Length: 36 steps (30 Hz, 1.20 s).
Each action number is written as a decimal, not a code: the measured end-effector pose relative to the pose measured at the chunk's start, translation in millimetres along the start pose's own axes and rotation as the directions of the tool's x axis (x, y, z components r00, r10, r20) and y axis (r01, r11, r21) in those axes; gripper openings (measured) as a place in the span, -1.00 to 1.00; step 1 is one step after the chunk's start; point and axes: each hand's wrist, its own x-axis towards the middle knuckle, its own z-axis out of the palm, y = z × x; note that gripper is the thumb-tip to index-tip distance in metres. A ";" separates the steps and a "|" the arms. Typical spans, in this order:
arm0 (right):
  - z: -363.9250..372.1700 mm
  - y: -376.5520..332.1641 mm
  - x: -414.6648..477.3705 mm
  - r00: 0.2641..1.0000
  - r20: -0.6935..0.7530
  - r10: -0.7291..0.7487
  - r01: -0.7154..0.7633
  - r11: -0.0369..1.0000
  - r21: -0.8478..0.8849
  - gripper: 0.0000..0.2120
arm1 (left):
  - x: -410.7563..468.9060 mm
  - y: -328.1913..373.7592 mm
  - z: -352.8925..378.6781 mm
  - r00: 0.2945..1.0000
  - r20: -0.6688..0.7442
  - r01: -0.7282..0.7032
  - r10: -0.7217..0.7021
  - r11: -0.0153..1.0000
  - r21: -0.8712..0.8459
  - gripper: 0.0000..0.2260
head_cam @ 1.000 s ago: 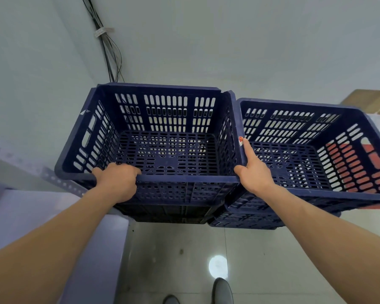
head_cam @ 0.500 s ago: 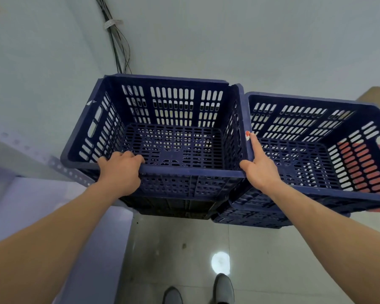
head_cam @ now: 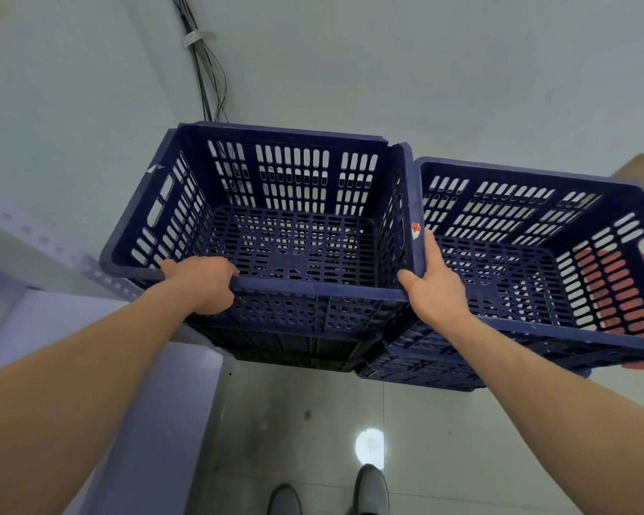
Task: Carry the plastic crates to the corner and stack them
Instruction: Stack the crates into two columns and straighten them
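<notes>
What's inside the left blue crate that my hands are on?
Nothing shows inside the left crate: only its bare slotted floor. The left hand grips its near rim; what lies beneath is mostly covered.

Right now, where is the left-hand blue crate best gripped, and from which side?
Take the left crate by its thick near rim, from the person's side, fingers hooked over as the left hand does. Its right wall sits close against the right crate, so a side grip there looks blocked; the right hand only rests on that corner.
</notes>
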 end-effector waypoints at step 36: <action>-18.2 0.2 0.3 0.977 0.179 -0.116 0.167 0.940 -0.299 -0.22 | -9.2 19.5 12.2 0.990 -0.137 -0.012 0.032 0.989 0.145 -0.43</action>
